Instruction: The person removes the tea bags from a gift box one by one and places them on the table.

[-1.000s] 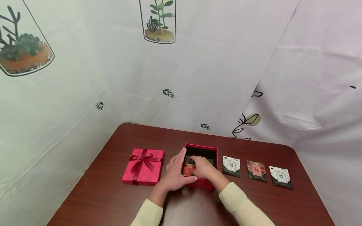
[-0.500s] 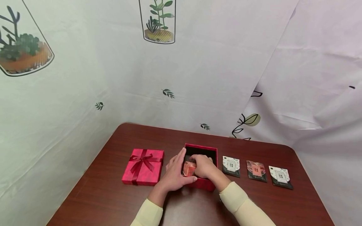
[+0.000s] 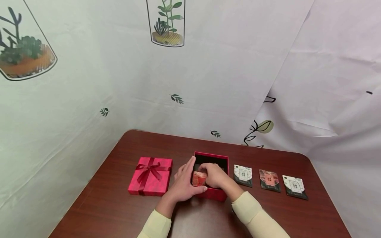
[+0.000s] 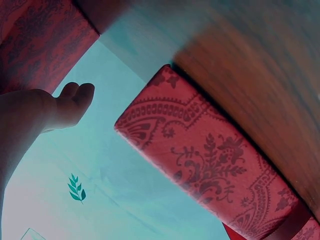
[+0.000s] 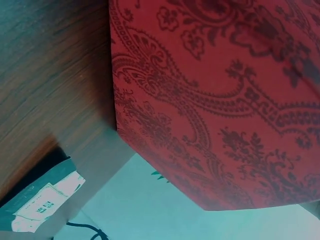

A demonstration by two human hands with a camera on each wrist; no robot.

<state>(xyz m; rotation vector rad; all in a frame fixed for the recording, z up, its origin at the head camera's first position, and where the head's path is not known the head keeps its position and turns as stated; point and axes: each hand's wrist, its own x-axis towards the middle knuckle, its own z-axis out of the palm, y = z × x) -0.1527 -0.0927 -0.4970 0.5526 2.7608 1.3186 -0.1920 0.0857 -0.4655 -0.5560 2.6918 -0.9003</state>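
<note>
An open red gift box (image 3: 212, 195) with a dark inside stands on the table in the head view. My left hand (image 3: 185, 188) rests along the box's left side with long straight fingers, its thumb lying across the front edge. My right hand (image 3: 215, 177) reaches down into the box, its fingers curled at the right edge of an orange packet (image 3: 198, 178); the fingertips are hidden. The packet lies inside, near the front left corner. Up close, the right wrist view shows the box's patterned red wall (image 5: 210, 110). Left fingers (image 4: 75, 100) appear beside red patterned cardboard in the left wrist view.
Left of the box lies its red lid (image 3: 150, 177) with a ribbon bow. To the right lie a white-and-dark packet (image 3: 243, 175), an orange-and-dark packet (image 3: 269, 180) and another white-and-dark packet (image 3: 295, 186). A white printed cloth (image 3: 143, 109) hangs behind the table.
The orange packet has shifted and bent slightly inside the box, while my right hand's fingers moved a little at its edge. My left hand, the lid and the outer packets stay put.
</note>
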